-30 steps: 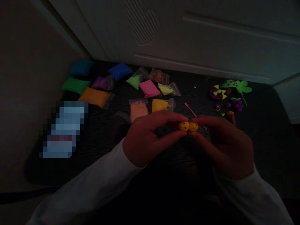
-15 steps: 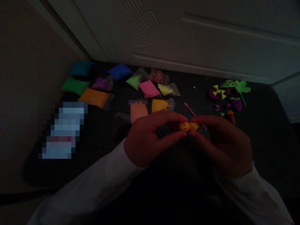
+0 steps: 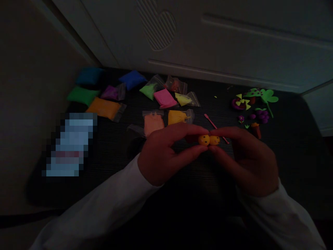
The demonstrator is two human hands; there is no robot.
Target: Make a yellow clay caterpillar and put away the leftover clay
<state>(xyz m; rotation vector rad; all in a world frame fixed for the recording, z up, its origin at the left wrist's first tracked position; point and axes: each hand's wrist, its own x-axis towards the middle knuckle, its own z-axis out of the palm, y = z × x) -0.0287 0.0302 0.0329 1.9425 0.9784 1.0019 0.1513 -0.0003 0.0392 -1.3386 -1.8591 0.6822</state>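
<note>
"Noting position of the two small yellow pieces (image 3: 209,140): where, relative to the fingers?"

"Between both hands, above the surface (image 3: 299,156). Left hand (image 3: 161,156) on one side, right hand (image 3: 252,159) on the other; neither clearly nearer."

"Long axis?"

"Side to side, roughly along the line from hand to hand. Pieces touching end to end; cannot tell whether joined."

"State of fingers?"

"Clamped on the yellow pieces, both hands; forefingers on the far side, thumbs on the near side, tips meeting close to the seam."

"Surroundings?"

"Pink stick (image 3: 212,123) just beyond, aslant. Yellow bag (image 3: 177,117) beyond the left hand, purple cluster (image 3: 262,116) beyond the right. Pale panel (image 3: 234,45) behind the surface; room dim."
</note>
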